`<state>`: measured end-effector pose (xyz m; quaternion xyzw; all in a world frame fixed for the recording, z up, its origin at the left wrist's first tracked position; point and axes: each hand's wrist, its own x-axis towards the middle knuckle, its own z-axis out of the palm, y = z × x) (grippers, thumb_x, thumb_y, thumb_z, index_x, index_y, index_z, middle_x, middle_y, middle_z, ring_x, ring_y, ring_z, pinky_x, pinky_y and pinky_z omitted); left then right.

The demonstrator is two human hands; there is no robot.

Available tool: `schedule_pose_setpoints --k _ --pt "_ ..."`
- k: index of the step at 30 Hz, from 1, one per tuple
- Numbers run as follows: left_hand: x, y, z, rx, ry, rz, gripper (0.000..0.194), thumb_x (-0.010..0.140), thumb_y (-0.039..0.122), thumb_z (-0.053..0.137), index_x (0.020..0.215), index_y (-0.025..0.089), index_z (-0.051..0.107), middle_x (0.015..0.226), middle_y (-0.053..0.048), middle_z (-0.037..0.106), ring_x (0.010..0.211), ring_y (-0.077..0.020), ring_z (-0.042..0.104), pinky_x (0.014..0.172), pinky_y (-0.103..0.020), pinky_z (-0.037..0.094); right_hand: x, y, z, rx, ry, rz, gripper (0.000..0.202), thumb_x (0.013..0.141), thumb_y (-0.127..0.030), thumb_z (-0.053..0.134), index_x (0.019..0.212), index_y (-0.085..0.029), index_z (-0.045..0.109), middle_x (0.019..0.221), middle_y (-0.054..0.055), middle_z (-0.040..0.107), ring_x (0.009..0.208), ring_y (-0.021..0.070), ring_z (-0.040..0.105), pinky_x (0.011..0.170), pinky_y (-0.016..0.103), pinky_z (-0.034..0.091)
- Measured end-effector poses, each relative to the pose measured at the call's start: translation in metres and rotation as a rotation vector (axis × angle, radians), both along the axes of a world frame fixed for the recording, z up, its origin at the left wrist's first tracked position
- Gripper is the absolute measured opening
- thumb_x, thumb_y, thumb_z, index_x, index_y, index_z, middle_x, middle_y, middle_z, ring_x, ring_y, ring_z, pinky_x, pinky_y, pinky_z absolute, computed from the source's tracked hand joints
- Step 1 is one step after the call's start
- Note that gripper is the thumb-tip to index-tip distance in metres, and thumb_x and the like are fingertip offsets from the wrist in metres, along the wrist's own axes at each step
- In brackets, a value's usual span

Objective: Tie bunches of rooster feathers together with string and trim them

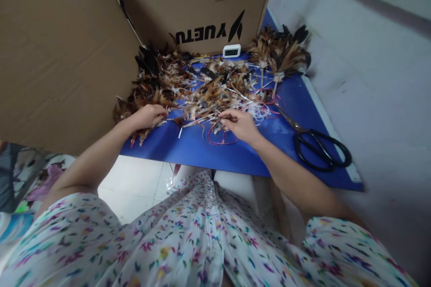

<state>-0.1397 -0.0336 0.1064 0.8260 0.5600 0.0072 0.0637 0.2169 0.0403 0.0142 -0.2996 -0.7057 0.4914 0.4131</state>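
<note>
Brown and black feathers (215, 94) lie in a loose heap across the blue tabletop (242, 157). At the heap's left front, my left hand (148, 116) has its fingers curled down among the quills; whatever lies between the fingertips is hidden. My right hand (240, 126) is pinched at the front middle of the heap, thumb and forefinger on what looks like a feather. Just below its fingertips is a loop of red string (222, 142). To its right lies a tangle of white string (257, 111), with more red string around it.
Black-handled scissors (321, 150) lie at the right. Bundled feathers (279, 58) rest against the wall at the back right. A small white digital clock (231, 51) stands before a tall cardboard box (202, 4), whose panel also borders the left side.
</note>
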Motion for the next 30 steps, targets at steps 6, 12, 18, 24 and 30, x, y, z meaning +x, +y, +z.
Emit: schedule_pose_setpoints --k 6,12,18,24,30 --pt "0.013 0.001 -0.044 0.001 0.247 0.172 0.037 0.093 0.032 0.052 0.120 0.013 0.069 0.122 -0.017 0.066 0.110 -0.0276 0.067 0.092 -0.036 0.054 0.003 -0.005 0.007 0.022 -0.131 0.073 0.018 0.081 -0.019 0.062 0.094 -0.018 0.074 0.064 0.000 0.069 0.060 0.0138 0.065 0.063 0.027 0.050" --pt "0.029 0.009 -0.053 -0.010 0.448 0.285 0.039 0.100 0.030 0.036 0.113 0.017 0.070 0.121 -0.014 0.065 0.103 -0.0270 0.070 0.075 -0.033 0.053 0.018 -0.010 0.006 0.027 -0.240 0.081 0.016 0.081 -0.021 0.061 0.091 -0.018 0.074 0.068 0.001 0.071 0.060 0.0149 0.067 0.060 0.026 0.048" --pt "0.025 0.010 -0.048 -0.036 0.399 0.287 0.033 0.097 0.027 0.040 0.108 0.015 0.069 0.118 -0.015 0.067 0.098 -0.0253 0.070 0.077 -0.032 0.053 0.020 -0.011 0.004 0.048 -0.220 0.101 0.019 0.081 -0.025 0.060 0.091 -0.017 0.075 0.069 0.002 0.071 0.059 0.0147 0.067 0.060 0.026 0.048" --pt "0.005 0.008 -0.040 0.000 -0.125 0.363 0.017 0.086 0.028 0.053 0.086 0.018 0.067 0.080 -0.005 0.070 0.071 -0.0173 0.066 0.071 -0.027 0.051 0.021 -0.010 -0.004 0.128 -0.160 0.100 0.018 0.088 -0.027 0.060 0.091 -0.019 0.076 0.069 0.001 0.071 0.059 0.0138 0.066 0.059 0.025 0.048" --pt "-0.006 0.020 -0.022 -0.075 -0.777 0.619 0.019 0.074 0.037 0.070 0.079 0.020 0.064 0.051 0.003 0.056 0.043 -0.0097 0.046 0.044 -0.021 0.034 0.023 -0.015 -0.013 0.255 -0.148 0.101 0.015 0.091 -0.019 0.061 0.092 -0.020 0.076 0.074 0.001 0.071 0.060 0.0120 0.064 0.061 0.024 0.048"
